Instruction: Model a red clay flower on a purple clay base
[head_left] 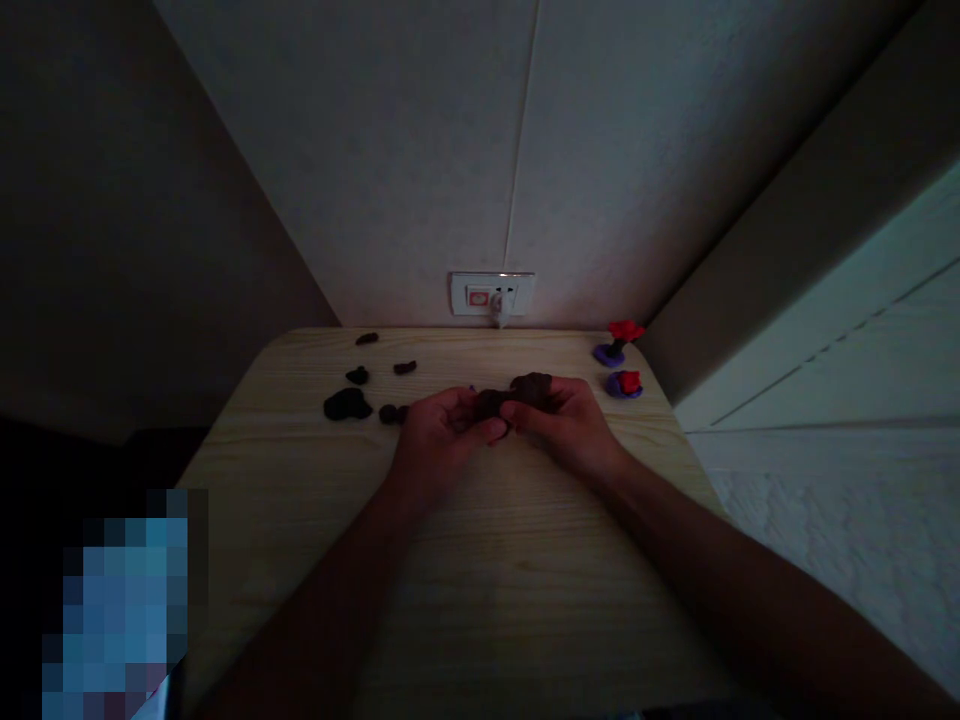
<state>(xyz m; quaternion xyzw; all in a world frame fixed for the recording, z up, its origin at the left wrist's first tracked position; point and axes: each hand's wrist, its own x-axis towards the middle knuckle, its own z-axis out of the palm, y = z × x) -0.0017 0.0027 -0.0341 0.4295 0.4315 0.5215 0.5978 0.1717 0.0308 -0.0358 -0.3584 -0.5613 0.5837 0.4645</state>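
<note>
Your left hand [439, 440] and right hand [576, 422] meet over the table [480, 590], both closed around a dark brown lump [531, 386] held between them. Your right thumb presses on its near side, and most of that hand's fingers are lost to view behind it. Your left thumb and fingers close on the lump's left end, so you cannot see its full outline; in this dim light its surface is hard to read.

Just left of your left hand lies a small brown piece [388, 413], its right side running out of sight behind your hand. Farther left sit a wide black lump [348, 404] and, beyond it, a smaller black lump [358, 375]. Two brown strips, one near [405, 367] and one far [367, 339], lie toward the back.

Near the table's right edge, a red flower [626, 330] stands on a purple base [609, 356], with a red and purple piece [628, 382] nearer you. On the wall behind, a plug [500, 306] partly covers the socket [459, 293]. Coarse blocks blur the lower left corner.
</note>
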